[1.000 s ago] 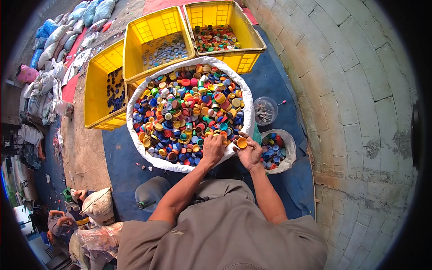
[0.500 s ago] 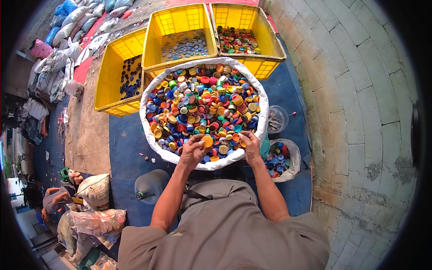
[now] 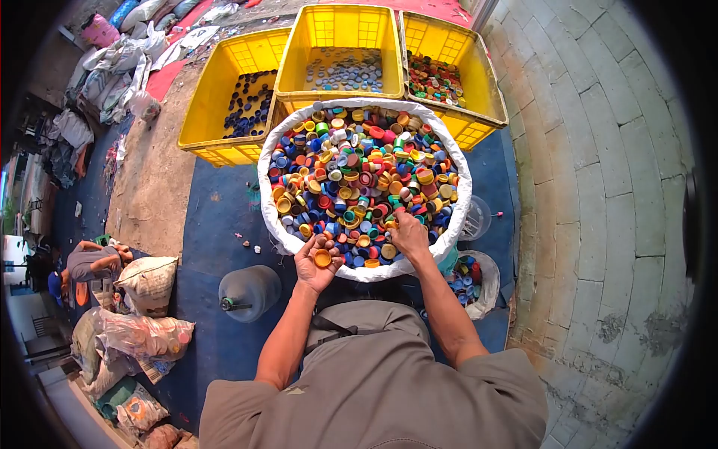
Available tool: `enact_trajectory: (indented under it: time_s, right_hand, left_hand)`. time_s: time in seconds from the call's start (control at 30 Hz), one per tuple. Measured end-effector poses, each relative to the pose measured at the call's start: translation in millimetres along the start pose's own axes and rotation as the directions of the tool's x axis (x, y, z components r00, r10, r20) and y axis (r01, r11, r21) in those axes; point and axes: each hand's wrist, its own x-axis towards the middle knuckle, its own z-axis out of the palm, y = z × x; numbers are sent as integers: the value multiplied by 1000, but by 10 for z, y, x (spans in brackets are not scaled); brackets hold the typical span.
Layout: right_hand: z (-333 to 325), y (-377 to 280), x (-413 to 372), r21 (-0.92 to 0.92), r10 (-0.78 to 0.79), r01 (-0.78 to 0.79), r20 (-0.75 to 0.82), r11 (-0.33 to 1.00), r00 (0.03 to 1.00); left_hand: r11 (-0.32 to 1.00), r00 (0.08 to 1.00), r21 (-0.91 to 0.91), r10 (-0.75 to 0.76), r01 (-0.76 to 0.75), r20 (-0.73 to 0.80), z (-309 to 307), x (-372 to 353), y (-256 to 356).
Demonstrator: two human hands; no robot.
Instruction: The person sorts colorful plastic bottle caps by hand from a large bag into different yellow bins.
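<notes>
Orange cap (image 3: 322, 259) sits in my left hand (image 3: 315, 266), fingers curled, at the near-left rim of the white sack (image 3: 464, 183); my right hand (image 3: 410, 236) is among its caps (image 3: 366, 176), pinching or not I cannot tell; light picking seems best.

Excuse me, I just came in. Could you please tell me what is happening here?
A person is working bare-handed over a white-rimmed container full of mixed bottle caps. The left hand holds an orange-yellow cap at the near rim. The right hand is down among the caps; whether it holds one is unclear. Beyond stand three yellow crates, each with caps inside.
</notes>
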Motion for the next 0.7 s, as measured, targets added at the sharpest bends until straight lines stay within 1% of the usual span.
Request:
enact_trajectory:
  time_s: [0.07, 0.17, 0.2, 0.27, 0.33, 0.37, 0.43, 0.47, 0.5, 0.57, 0.6, 0.63, 0.67, 0.7]
  right_hand:
    - [69, 35, 15, -48, 1, -1, 1, 999, 1000]
    - [78, 31, 20, -65, 22, -22, 7, 998, 1000]
    - [63, 23, 21, -56, 23, -23, 7, 998, 1000]
    - [17, 7, 29, -33, 25, -25, 4, 999, 1000]
    - [-16, 20, 28, 44, 39, -38, -4, 998, 999]
    - [-39, 33, 20, 81, 47, -46, -9, 996, 999]
    - [-101, 53, -22, 211, 92, -75, -74, 975, 993]
    - [-132, 53, -47, 275, 117, -84, -105, 958, 988]
    - [-170, 39, -76, 374, 192, -142, -99, 916, 976]
    - [-252, 35, -140, 557, 334, -240, -73, 795, 940]
    - [-254, 97, -181, 677, 363, -265, -4, 687, 932]
    - [-240, 134, -228, 815, 410, -297, 80, 497, 909]
    - [-230, 170, -281, 908, 435, -312, 170, 280, 884]
    - [-250, 191, -334, 949, 438, -311, 260, 48, 861]
  left_hand:
    - [999, 999, 47, 24, -23, -33, -16, -19, 6]
    - [993, 994, 111, 42, -30, -100, -84, -1, 19]
    - [991, 995, 128, 52, -40, -91, -111, 13, 23]
    - [983, 985, 171, 91, -66, -146, -154, 59, 33]
    - [972, 969, 208, 153, -112, -192, -107, 87, 52]
    - [954, 960, 263, 197, -142, -197, -99, 113, 84]
    - [908, 938, 370, 283, -195, -201, -69, 154, 171]
    - [896, 922, 367, 336, -251, -191, -53, 180, 196]
    - [843, 901, 468, 390, -265, -192, -31, 185, 203]
    - [706, 856, 652, 490, -277, -167, 38, 226, 204]
    - [650, 868, 719, 478, -246, -136, 95, 258, 201]
    - [526, 877, 817, 477, -235, -54, 59, 339, 196]
    - [436, 870, 865, 493, -248, 1, 78, 417, 156]
    - [343, 863, 903, 501, -260, 58, 131, 509, 79]
